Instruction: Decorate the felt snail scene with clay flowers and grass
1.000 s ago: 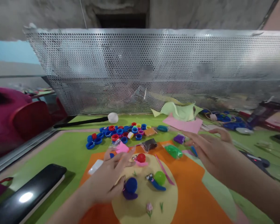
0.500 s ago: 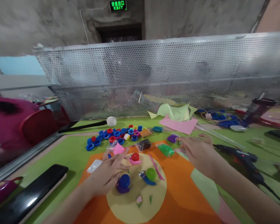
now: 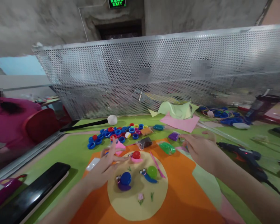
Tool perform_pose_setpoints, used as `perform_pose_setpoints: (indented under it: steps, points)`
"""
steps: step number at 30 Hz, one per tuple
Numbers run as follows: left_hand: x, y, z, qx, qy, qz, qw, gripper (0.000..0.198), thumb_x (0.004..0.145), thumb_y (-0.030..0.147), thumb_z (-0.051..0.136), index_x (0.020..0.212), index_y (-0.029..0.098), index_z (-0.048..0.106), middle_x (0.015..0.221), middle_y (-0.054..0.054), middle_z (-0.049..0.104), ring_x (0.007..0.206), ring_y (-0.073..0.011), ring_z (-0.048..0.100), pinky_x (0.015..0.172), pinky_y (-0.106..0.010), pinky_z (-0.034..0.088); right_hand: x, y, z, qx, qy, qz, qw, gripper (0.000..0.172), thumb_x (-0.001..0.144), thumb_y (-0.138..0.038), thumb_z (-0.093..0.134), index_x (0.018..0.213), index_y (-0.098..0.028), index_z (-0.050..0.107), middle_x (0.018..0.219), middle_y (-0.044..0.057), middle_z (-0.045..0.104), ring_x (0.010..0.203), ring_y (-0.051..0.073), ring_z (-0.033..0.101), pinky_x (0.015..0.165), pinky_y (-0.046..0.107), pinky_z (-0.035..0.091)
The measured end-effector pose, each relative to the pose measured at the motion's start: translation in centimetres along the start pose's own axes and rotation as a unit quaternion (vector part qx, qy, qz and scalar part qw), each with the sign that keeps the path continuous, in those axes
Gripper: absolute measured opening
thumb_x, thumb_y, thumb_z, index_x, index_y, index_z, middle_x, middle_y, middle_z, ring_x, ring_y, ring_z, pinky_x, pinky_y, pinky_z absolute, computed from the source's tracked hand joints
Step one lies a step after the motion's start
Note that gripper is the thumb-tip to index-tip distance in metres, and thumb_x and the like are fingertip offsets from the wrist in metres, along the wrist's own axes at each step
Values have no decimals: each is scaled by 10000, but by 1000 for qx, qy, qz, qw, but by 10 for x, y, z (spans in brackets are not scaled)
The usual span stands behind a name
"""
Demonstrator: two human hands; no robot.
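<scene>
Left hand [image 3: 105,166] rests with fingers spread at the yellow felt circle [image 3: 135,199] edge beside the red-shelled snail [image 3: 136,156] — bottle caps [image 3: 118,133] beyond — while the right hand [image 3: 199,149], fingers loosely open, hides whatever lies under it.

The left hand [image 3: 105,166] is bare, with no ring, glove or watch showing; its forearm is bare right to the lower edge of the view, no sleeve in sight; the right hand [image 3: 200,149] is likewise bare and unadorned; its forearm too runs uncovered to the corner; the fingers [image 3: 113,149] are slim, nails short and unpainted.
</scene>
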State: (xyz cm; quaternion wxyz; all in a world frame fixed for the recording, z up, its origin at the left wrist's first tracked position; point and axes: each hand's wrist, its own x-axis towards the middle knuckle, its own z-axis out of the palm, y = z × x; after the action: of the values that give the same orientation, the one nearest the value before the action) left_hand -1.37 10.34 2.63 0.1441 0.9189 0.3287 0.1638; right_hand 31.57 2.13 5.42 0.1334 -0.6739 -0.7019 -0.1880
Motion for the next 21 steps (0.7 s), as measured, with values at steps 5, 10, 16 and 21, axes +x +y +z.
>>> perform_pose_setpoints:
  steps: [5,10,16,21]
  points:
    - [1,10,-1,0,-28,62,998,645,921,309,186,1340,134,-273,1009,-78,679,1130,-284,477,966,-508,225,1,1,2,38,-43,10,998,361,767,-55,308,1017,-173,541,694,42,673,697,201,634,827,414,333]
    - [0,8,3,5,-22,101,995,647,916,328,178,1345,123,-261,1037,-79,670,1220,-295,390,987,-548,133,0,2,4,57,-54,11,997,369,772,-53,297,1039,-174,520,713,44,680,775,220,633,864,491,268]
    - [0,5,2,-11,-15,126,992,650,916,324,198,1354,129,-241,1044,-71,672,1243,-278,370,998,-526,116,-1,4,8,55,-48,8,997,356,764,-58,306,1014,-177,530,707,39,680,782,216,632,865,478,255]
    - [0,9,2,-24,-27,123,992,617,907,298,212,1380,171,-163,1051,-57,671,1227,-266,390,1010,-520,-59,-2,5,11,51,-39,-1,998,371,760,-57,303,1025,-189,526,690,29,682,758,217,632,850,476,259]
